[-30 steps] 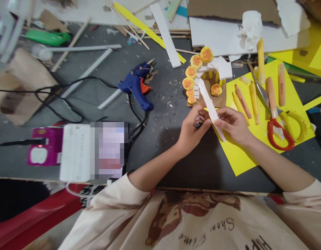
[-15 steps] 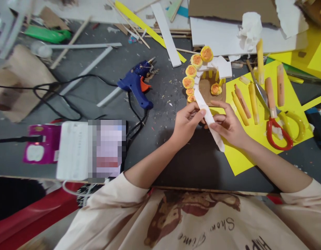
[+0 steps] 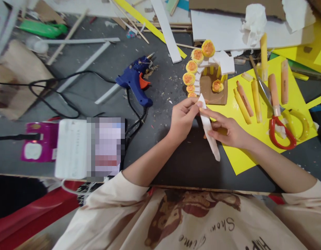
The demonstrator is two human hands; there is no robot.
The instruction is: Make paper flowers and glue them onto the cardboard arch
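A narrow white paper strip (image 3: 210,135) slants down between my hands. My left hand (image 3: 184,118) pinches it near its pointed upper end, thumb on top. Lower down, my right hand (image 3: 228,128) grips the strip's right edge between thumb and fingers, the forefinger reaching toward the left thumb. Just beyond my fingers stands a small model on a brown cardboard base (image 3: 207,91). Round yellow-and-orange flowers (image 3: 191,66) curve along its left side, beside white steps. One more flower (image 3: 217,86) and short yellow posts sit on the base. My left fingers hide the model's near edge.
To the left lies a blue hot glue gun (image 3: 135,80) with its cord. On a yellow sheet (image 3: 241,163) at right are red-and-yellow-handled scissors (image 3: 282,133) and several orange and yellow markers (image 3: 256,100). A white box and a phone (image 3: 109,146) are near the front edge.
The strip has come away from the model's steps toward me and turned more edge-on. Both hands still hold it, with the left thumb higher up. The whole view has shifted slightly.
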